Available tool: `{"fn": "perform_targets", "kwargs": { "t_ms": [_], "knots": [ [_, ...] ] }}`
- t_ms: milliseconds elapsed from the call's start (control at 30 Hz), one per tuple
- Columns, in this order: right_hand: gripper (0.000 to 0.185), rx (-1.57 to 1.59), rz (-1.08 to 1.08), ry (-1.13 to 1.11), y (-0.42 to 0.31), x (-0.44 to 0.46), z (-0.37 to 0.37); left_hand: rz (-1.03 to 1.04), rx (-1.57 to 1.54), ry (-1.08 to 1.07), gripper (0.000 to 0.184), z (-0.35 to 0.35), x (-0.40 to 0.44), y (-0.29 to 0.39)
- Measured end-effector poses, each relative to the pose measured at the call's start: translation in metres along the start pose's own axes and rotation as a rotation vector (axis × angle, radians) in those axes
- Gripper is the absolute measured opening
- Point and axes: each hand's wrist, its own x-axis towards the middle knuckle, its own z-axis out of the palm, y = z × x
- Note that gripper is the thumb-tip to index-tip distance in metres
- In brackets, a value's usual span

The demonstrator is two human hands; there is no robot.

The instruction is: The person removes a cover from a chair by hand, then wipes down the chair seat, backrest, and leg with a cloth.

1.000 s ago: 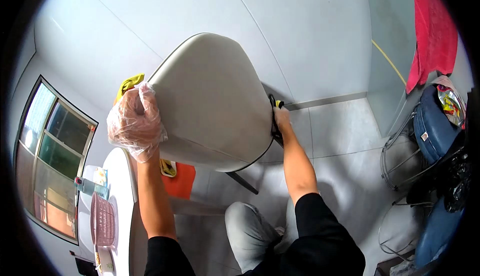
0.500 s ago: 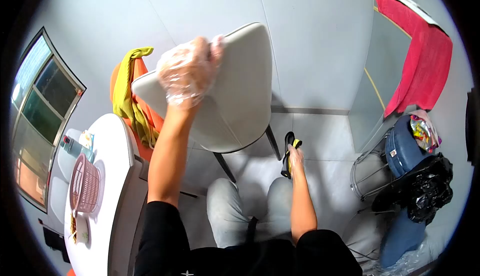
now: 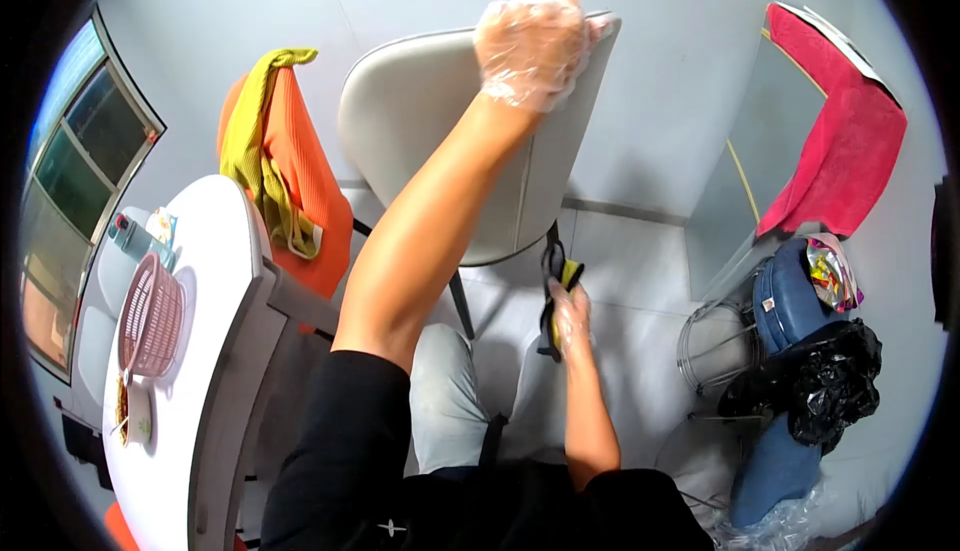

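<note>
My left hand (image 3: 530, 54), inside a clear plastic glove, grips the top edge of a pale grey chair (image 3: 410, 101) near its right corner. The chair's backrest faces me and its dark legs stand on the tiled floor. Lower down and to the right, my right hand (image 3: 571, 317), also in clear plastic, is closed on a black and yellow item (image 3: 553, 296). That item is beside the chair's right rear leg; what it is I cannot tell.
A white table (image 3: 205, 296) at left bears a pink basket (image 3: 152, 316), a bottle (image 3: 137, 239) and a bowl (image 3: 138, 417). Behind it, a yellow-green cloth (image 3: 250, 151) drapes an orange chair (image 3: 310, 171). Right: red towel (image 3: 850, 151), blue stools (image 3: 785, 301), black bag (image 3: 835, 381).
The grey chair has turned and its backrest has shifted right. My left hand has moved up and right along its top edge. My right hand has come away from the backrest's side with the black and yellow item.
</note>
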Motion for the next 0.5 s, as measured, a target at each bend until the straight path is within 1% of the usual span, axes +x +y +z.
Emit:
{"fn": "perform_targets", "kwargs": {
  "t_ms": [67,133,233,267,300,333,433,467,500],
  "knots": [
    [0.039,-0.106,0.05,-0.066,0.029,0.007,0.011,0.011,-0.023,-0.061,0.047,-0.002,-0.001,0.004],
    [0.042,-0.117,0.069,-0.172,0.004,-0.009,0.022,0.018,-0.022,-0.117,0.046,-0.006,-0.001,0.009],
    [0.041,-0.206,-0.006,-0.141,-0.003,-0.012,0.029,-0.064,0.001,-0.153,0.045,-0.013,-0.006,0.013],
    [0.04,-0.245,-0.024,-0.127,-0.007,-0.012,0.033,-0.041,0.016,-0.122,0.044,-0.016,-0.009,0.013],
    [0.041,-0.172,-0.01,-0.146,-0.028,-0.018,0.037,-0.023,0.034,-0.092,0.043,-0.019,-0.013,0.016],
    [0.041,-0.161,-0.036,-0.157,-0.029,-0.016,0.04,-0.007,0.055,-0.06,0.043,-0.021,-0.015,0.018],
    [0.044,-0.116,-0.117,-0.204,-0.019,-0.002,0.049,-0.067,0.001,-0.232,0.029,-0.024,-0.011,0.019],
    [0.043,-0.04,-0.169,-0.202,-0.011,0.003,0.053,-0.077,-0.022,-0.283,0.025,-0.028,-0.011,0.018],
    [0.043,-0.188,-0.143,-0.187,-0.033,-0.004,0.055,-0.097,-0.06,-0.44,0.036,-0.053,-0.007,0.018]
  ]
}}
